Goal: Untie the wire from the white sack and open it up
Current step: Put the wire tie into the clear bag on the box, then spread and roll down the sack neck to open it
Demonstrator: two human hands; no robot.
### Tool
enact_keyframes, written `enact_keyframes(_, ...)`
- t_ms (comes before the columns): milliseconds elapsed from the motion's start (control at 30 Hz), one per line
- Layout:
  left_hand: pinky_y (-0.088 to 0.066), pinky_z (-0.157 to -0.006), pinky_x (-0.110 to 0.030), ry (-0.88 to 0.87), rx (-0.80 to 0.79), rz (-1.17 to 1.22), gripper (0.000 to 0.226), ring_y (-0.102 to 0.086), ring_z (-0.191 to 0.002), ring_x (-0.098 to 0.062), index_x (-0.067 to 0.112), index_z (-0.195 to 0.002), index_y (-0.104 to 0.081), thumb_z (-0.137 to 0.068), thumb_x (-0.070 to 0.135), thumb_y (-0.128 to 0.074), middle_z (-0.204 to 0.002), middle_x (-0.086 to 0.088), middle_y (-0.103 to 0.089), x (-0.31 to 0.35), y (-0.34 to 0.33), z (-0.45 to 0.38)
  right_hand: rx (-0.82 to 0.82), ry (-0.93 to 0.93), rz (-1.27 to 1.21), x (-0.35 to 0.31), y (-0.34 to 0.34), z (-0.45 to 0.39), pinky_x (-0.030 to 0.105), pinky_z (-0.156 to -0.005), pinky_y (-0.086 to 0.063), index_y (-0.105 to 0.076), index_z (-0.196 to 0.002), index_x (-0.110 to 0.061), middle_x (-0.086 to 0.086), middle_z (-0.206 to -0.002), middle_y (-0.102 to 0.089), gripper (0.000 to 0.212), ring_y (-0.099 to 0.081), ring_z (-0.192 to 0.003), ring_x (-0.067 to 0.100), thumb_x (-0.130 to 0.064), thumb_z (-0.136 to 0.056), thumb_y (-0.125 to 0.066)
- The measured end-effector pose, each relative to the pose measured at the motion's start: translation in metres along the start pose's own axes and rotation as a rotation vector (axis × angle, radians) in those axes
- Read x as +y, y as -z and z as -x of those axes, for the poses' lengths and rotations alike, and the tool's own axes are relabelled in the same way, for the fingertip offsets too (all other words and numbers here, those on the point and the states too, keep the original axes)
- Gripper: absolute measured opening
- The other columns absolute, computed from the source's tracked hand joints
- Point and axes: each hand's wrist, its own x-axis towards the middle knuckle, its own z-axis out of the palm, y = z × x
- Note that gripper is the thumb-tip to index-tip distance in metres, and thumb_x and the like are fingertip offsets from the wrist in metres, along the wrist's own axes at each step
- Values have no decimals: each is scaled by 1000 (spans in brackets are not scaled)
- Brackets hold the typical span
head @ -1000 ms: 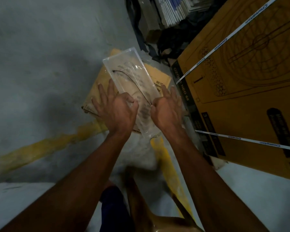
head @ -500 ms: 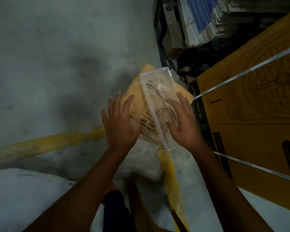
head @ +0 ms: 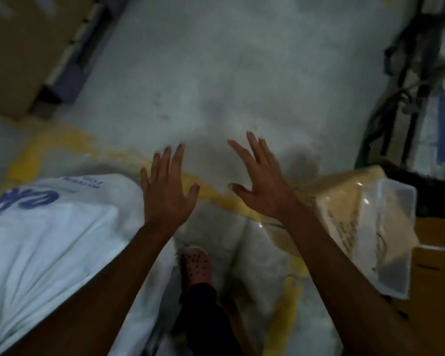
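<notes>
A white sack (head: 44,242) with blue lettering lies at the lower left, its cloth gathered into folds toward the bottom edge. No wire on it can be made out. My left hand (head: 166,194) hovers over the sack's right end, fingers spread, holding nothing. My right hand (head: 261,182) is raised beside it over the floor, also spread and empty. A clear plastic tray (head: 391,237) with a thin dark wire (head: 379,236) in it rests on a yellowish packet (head: 339,201) at the right, apart from both hands.
Grey concrete floor (head: 216,73) with a yellow painted line (head: 62,147). A cardboard box (head: 18,47) stands at the upper left. Dark straps and stacked goods (head: 421,73) fill the upper right; brown cartons (head: 437,265) sit at the right edge. My sandalled foot (head: 197,263) is below centre.
Both hands let go of the clear tray and lifted away with fingers spread. The view swung left, so the tray and packet now sit at the right and the white sack has come into view.
</notes>
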Motion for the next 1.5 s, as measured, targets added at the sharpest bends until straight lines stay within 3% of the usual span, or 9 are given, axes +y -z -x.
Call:
enact_keyframes(367,-18,-123,-64,350,145,-34,87,-18,-159,-29,33,-165,-12,-92,57,-54,-170,-3,-27,-270,115,202,-398,379,118,-266,-172,-26,61,-125,-12,-1,-158,-50,1,-173,10,97,8,-159,32,-43,-89,-68)
enact_keyframes(667,-17,-123,-60,531,180,-35,88,-19,-158,-28,31,-164,-18,-89,62,-51,-172,-2,-22,-405,174,402,-606,545,181,-430,-300,41,57,-126,-12,0,-158,-52,-6,-172,10,100,10,-159,25,-38,-89,-71)
enact_keyframes(933,-15,-124,-62,687,265,120,91,-14,-159,-29,33,-165,-8,-94,74,-46,-172,-3,-20,-453,185,473,-747,678,239,-525,-360,55,47,-128,-8,-4,-162,-42,-4,-173,6,98,7,-159,25,-40,-90,-71)
enact_keyframes(1133,-14,-125,-62,756,330,215,92,-14,-160,-29,34,-165,-8,-92,76,-46,-172,-3,-20,-455,177,487,-776,808,375,-560,-405,28,57,-126,-15,-5,-162,-39,-1,-173,-6,97,0,-160,25,-72,-85,-52)
enact_keyframes(1233,-13,-126,-61,770,335,232,93,-12,-160,-27,34,-165,-7,-91,80,-42,-173,-2,-18,-453,175,486,-774,822,500,-573,-418,22,56,-126,-14,-27,-160,-31,1,-171,-17,85,-2,-159,26,-66,-90,-59)
enact_keyframes(1300,-13,-126,-60,767,338,240,94,-12,-160,-27,34,-165,-8,-91,81,-41,-172,-2,-19,-451,175,485,-736,847,508,-577,-419,20,53,-126,-17,-49,-148,-25,2,-165,-35,71,-9,-159,27,-64,-90,-62)
enact_keyframes(1367,-13,-125,-61,761,340,248,95,-11,-160,-26,35,-165,-8,-90,81,-43,-172,-1,-19,-450,175,483,-720,892,448,-576,-417,20,47,-125,-20,-62,-128,-20,5,-145,-58,57,-24,-155,30,-61,-89,-66)
enact_keyframes(1433,-15,-125,-61,750,343,249,95,-12,-160,-26,35,-165,-9,-89,82,-44,-172,0,-19,-449,176,482,-712,943,407,-572,-412,20,28,-120,-17,-66,-103,-16,9,-117,-70,44,-45,-140,32,-57,-89,-68)
enact_keyframes(1500,-15,-125,-61,738,349,254,96,-13,-160,-26,34,-165,-10,-89,82,-44,-172,0,-20,-449,178,480,-738,971,420,-567,-402,22,28,-119,-18,-60,-90,-18,5,-100,-69,42,-58,-120,28,-60,-90,-63)
